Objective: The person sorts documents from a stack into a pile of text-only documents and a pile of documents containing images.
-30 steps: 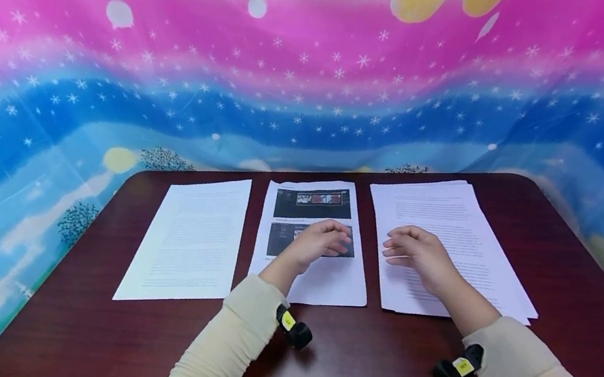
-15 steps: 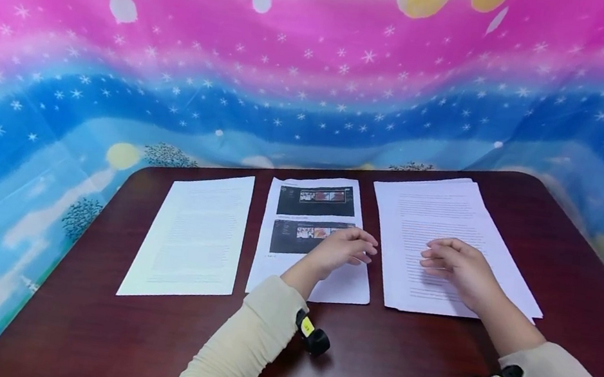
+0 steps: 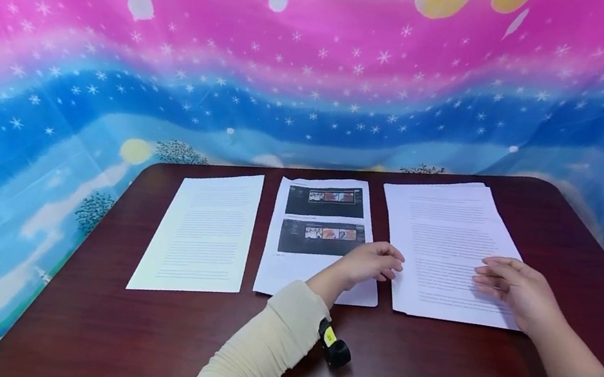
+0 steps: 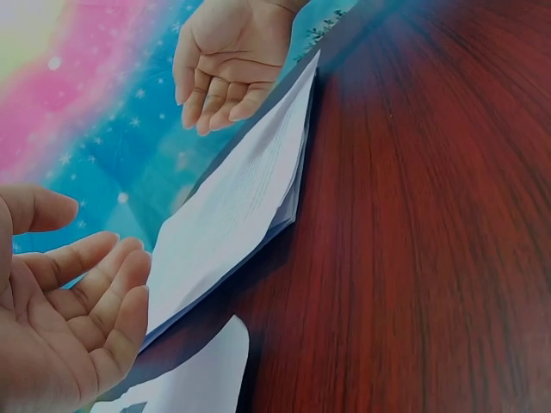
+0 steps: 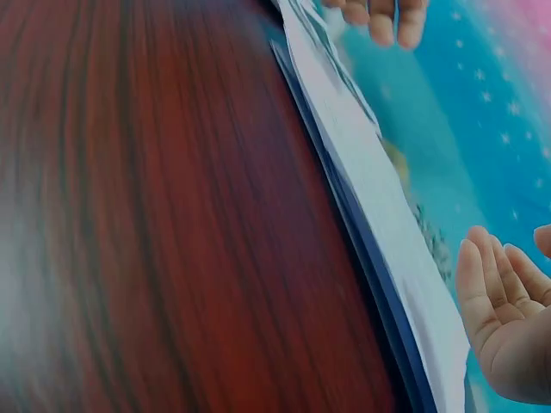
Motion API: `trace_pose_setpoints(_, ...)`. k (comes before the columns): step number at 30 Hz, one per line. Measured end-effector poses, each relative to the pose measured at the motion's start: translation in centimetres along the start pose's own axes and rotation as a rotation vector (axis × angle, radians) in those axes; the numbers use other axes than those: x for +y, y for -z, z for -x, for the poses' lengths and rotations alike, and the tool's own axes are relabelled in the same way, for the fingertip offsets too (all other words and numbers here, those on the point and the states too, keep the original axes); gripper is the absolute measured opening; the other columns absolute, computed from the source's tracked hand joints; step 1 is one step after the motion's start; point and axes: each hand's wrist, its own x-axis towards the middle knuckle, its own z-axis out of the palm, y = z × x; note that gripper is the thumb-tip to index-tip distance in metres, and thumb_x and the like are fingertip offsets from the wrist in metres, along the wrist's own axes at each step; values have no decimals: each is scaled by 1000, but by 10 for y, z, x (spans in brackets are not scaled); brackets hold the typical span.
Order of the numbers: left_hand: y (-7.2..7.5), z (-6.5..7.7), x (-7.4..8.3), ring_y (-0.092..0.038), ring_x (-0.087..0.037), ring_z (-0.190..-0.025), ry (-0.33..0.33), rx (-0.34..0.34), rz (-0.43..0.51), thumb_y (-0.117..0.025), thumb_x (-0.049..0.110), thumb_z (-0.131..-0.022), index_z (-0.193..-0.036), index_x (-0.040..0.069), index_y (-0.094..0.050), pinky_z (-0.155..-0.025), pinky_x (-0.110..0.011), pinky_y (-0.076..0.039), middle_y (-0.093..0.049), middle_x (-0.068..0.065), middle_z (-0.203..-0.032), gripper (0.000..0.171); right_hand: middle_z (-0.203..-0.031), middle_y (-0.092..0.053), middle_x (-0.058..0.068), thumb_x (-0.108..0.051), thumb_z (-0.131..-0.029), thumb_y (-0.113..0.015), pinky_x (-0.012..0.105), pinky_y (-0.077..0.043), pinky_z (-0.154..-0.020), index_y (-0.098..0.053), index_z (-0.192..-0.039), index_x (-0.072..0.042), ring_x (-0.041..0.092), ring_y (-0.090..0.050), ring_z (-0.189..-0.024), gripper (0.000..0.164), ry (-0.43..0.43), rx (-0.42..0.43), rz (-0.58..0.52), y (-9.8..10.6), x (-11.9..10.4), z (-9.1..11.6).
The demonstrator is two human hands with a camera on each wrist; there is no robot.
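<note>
A stack of printed sheets (image 3: 441, 235) lies at the right of the dark wooden table, its edges slightly fanned. My left hand (image 3: 369, 265) hovers at the stack's left edge, palm turned inward, fingers loosely bent and holding nothing. Over the stack's right side is my right hand (image 3: 523, 293), also free, its palm facing the left one. In the left wrist view, the left hand (image 4: 73, 310) shows bent fingers with nothing between them. The right wrist view has the right hand (image 5: 508, 314) beside the stack (image 5: 370, 189).
A sheet with two dark screenshots (image 3: 320, 240) lies in the middle of the table (image 3: 415, 375). Farther left is a text-printed sheet (image 3: 201, 232). A colourful curtain (image 3: 307, 72) hangs behind the table's far edge.
Both hands have moved right, the left from over the middle sheet to the stack's left edge, the right across to the stack's right side. The gap between them has widened. The papers lie as before.
</note>
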Motion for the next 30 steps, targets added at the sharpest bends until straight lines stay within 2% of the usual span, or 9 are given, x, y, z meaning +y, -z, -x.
trace_pose_setpoints(6,-10,0,0,-57,-11,-73,17,6,2,-53,14,-84,-98,3,-59,-67,-25,-46,-58,3,-82,19,-78,-64,3,-17,-85,-55,27,-49,-62,-62,-85,-12,15,-62,-71,9,-56,43,-26,21,-2,5)
trace_pose_setpoints(13,-17,-2,1,-58,-12,-74,29,0,10,-54,12,-82,-95,2,-59,-66,-24,-46,-57,2,-81,17,-76,-62,1,-18,-84,-56,27,-49,-59,-61,-85,-11,15,-61,-68,9,-72,112,25,33,-7,5)
trace_pose_setpoints(16,-19,-3,0,-57,-12,-74,39,4,15,-54,12,-82,-94,2,-59,-66,-24,-46,-57,2,-82,17,-76,-62,-2,-22,-83,-57,25,-49,-59,-58,-88,-10,12,-61,-68,13,-69,145,111,39,-6,3)
trace_pose_setpoints(21,-21,-6,-1,-55,-12,-74,61,37,10,-53,13,-83,-92,3,-59,-67,-25,-46,-56,0,-82,14,-73,-60,-10,-33,-81,-57,21,-48,-59,-46,-99,-5,7,-60,-67,35,-94,230,299,49,-2,1)
trace_pose_setpoints(30,-22,-10,-6,-51,-14,-73,106,133,22,-53,13,-84,-95,4,-55,-65,-28,-47,-52,-1,-81,15,-70,-57,-17,-30,-84,-53,16,-46,-56,-46,-98,-4,0,-57,-64,30,-145,325,414,62,-1,6)
